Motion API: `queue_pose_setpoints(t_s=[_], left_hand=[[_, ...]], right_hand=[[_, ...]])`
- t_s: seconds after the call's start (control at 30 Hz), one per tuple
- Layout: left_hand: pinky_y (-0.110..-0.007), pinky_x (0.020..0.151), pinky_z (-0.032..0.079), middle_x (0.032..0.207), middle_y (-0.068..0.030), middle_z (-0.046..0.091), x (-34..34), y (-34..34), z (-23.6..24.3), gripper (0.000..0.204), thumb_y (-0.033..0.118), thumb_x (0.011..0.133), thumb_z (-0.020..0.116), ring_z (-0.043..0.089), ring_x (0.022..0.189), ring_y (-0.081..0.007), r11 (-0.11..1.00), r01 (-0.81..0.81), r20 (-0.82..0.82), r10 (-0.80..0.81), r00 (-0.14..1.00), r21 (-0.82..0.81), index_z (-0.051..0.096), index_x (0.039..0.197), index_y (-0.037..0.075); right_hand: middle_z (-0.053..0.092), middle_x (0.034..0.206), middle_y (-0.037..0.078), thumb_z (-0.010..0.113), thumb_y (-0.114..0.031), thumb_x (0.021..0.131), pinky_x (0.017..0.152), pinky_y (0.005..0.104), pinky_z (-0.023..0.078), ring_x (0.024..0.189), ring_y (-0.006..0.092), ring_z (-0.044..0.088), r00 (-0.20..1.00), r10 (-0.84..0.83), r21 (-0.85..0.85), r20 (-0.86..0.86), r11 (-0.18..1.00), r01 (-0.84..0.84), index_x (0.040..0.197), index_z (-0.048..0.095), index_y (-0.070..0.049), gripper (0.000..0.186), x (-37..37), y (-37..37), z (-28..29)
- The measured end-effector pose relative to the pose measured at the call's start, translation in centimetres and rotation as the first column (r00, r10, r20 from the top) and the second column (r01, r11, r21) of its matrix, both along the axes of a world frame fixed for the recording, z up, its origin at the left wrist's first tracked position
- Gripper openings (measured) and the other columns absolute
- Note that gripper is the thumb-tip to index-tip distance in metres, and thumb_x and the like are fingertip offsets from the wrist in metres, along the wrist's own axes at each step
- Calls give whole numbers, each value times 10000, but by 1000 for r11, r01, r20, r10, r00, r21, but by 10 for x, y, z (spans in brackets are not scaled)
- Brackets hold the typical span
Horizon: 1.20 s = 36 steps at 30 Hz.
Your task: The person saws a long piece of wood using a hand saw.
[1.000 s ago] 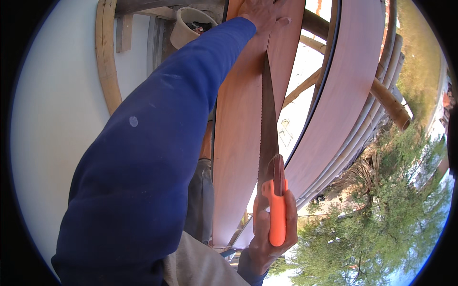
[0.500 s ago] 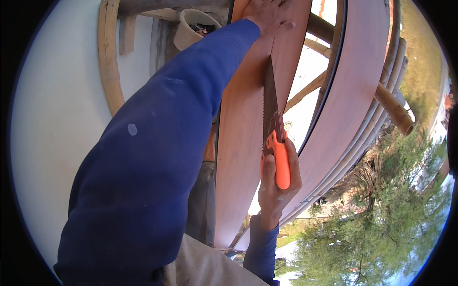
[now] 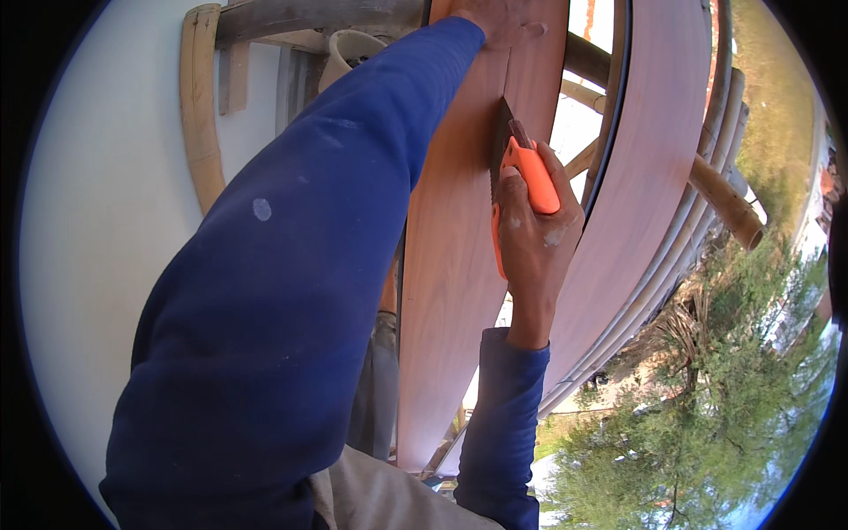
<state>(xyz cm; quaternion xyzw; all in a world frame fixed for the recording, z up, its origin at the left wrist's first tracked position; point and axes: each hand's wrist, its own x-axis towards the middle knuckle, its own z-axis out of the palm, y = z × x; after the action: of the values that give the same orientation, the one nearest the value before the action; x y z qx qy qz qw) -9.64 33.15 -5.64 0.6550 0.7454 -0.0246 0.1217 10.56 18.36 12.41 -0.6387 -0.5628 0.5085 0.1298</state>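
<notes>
My right hand [image 3: 541, 243] is wrapped round the orange handle of a handsaw [image 3: 535, 178]. Most of the blade has sunk into a slit in a long reddish-brown wood-grain board [image 3: 455, 256], and only a short dark stretch shows above the surface. A thin cut line runs on from the blade's tip toward my left hand [image 3: 508, 22]. That hand lies flat on the board's far part, its thumb out to the side and its fingers cut off by the upper edge of the view. My left sleeve crosses over part of the board.
A second wood-grain board [image 3: 649, 177] with a dark edge lies to the right. Bamboo poles [image 3: 726, 201] form a frame beneath and beyond. A pale bucket [image 3: 340, 57] stands behind my left arm, near a white wall [image 3: 106, 230]. Trees [image 3: 671, 415] are at lower right.
My right hand has pushed the saw away from me along the cut, and less of the blade shows now. My left hand stays on the board, slightly higher in the view.
</notes>
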Motion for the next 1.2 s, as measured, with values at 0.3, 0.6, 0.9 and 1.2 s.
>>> queue_pose_setpoints(t_s=[0.3, 0.6, 0.9, 1.2], left_hand=[[-669, 1244, 20, 1739, -93, 142, -17, 16, -1, 889, 641, 998, 387, 85, 1604, -287, 999, -43, 34, 42, 999, 17, 191, 1652, 72], [-659, 1247, 29, 1739, -73, 146, -10, 20, 6, 878, 639, 997, 419, 53, 1609, -271, 999, -40, 77, 39, 996, 12, 206, 1654, 96], [-666, 1237, -20, 1751, -74, 93, -9, 20, -6, 901, 650, 998, 398, 5, 1614, -272, 1000, -27, 20, 27, 999, -5, 144, 1667, 103], [-663, 1234, -51, 1753, -95, 49, -18, 22, -33, 882, 630, 1018, 358, -13, 1612, -309, 990, -49, -14, 52, 999, 136, 127, 1664, 76]], right_hand=[[706, 1250, 222, 628, -7, 922, 898, 354, 575, 1044, 259, 739, 995, -62, 29, 76, 998, 60, 1407, 554, 40, 493, 18, -49, 102], [696, 1185, 282, 636, -71, 911, 845, 383, 618, 1031, 315, 740, 974, -179, 26, 136, 984, 178, 1405, 526, 87, 531, 62, -114, 165], [737, 1174, 245, 650, 13, 903, 855, 341, 592, 978, 262, 764, 993, -104, 60, 53, 993, 101, 1357, 597, 69, 461, 63, -84, 85], [747, 1146, 185, 660, -15, 931, 781, 303, 582, 840, 187, 743, 1000, 16, 76, 19, 997, -18, 1388, 614, -3, 459, 43, -49, 8]])
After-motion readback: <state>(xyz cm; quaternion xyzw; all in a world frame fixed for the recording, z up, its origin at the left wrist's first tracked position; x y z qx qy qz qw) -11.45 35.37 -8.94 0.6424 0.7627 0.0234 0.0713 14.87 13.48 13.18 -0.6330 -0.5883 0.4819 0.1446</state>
